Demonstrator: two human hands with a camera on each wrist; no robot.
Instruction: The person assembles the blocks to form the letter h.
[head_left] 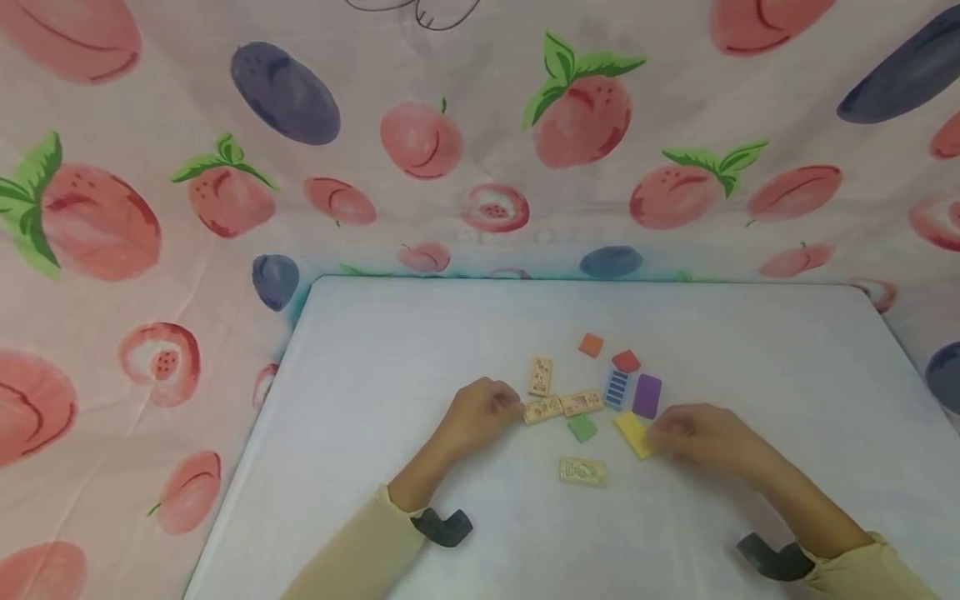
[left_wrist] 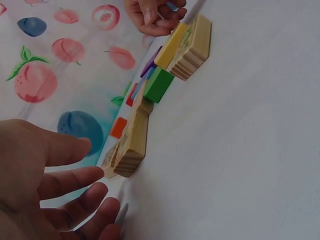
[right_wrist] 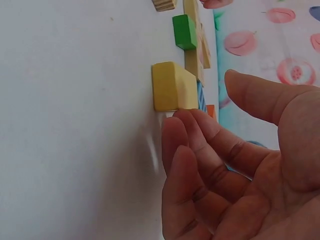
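Just left of a printed wooden block [head_left: 543,410], my left hand [head_left: 483,412] is held with loosely bent fingers. The left wrist view shows its thumb [left_wrist: 70,148] apart from the fingers and nothing between them. A second wooden block [head_left: 582,403] lies end to end with the first. My right hand [head_left: 701,437] is at the right side of a yellow block [head_left: 634,435]. In the right wrist view its bent fingertips [right_wrist: 187,117] are right at the yellow block's near end, with the thumb raised away. A green block [head_left: 582,427] lies between the hands.
Above the wooden row are another wooden block [head_left: 540,376], an orange block [head_left: 591,345] and a red one [head_left: 626,361]. A blue striped block [head_left: 617,389] and a purple block [head_left: 647,396] stand beside its right end. One wooden block [head_left: 583,471] lies nearer. Fruit-print cloth [head_left: 480,158] backs the white table [head_left: 375,333].
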